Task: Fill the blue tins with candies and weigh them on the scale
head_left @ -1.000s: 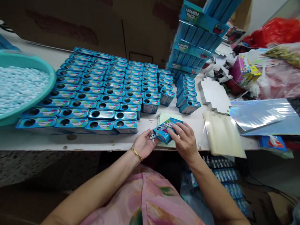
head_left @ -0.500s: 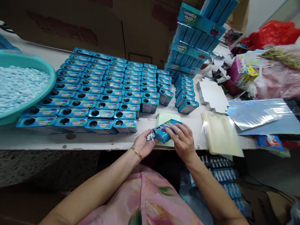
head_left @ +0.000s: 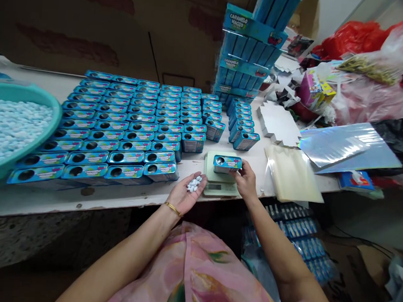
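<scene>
My left hand [head_left: 187, 191] is palm up beside the scale, cupping several small pale blue candies [head_left: 195, 183]. My right hand [head_left: 246, 180] grips the right end of a blue candy tin [head_left: 227, 163], which stands upright over the pale green digital scale [head_left: 219, 192] with its round top hole to the left. Whether the tin's base rests fully on the scale I cannot tell. Left of the scale, rows of similar blue tins [head_left: 125, 171] stand with their holes open. A shorter row of tins [head_left: 246, 141] stands behind the scale to the right.
A turquoise basin [head_left: 52, 126] heaped with candies sits at the left. Stacked display boxes [head_left: 237, 65] rise at the back. Flat white card [head_left: 279, 123], plastic sleeves [head_left: 292, 177] and shiny sheets [head_left: 348, 146] lie at the right, with plastic bags behind.
The tilted tin has been turned upright and set over the scale by my right hand. My left hand has moved away to the left with the candies in its palm. The view has shifted slightly.
</scene>
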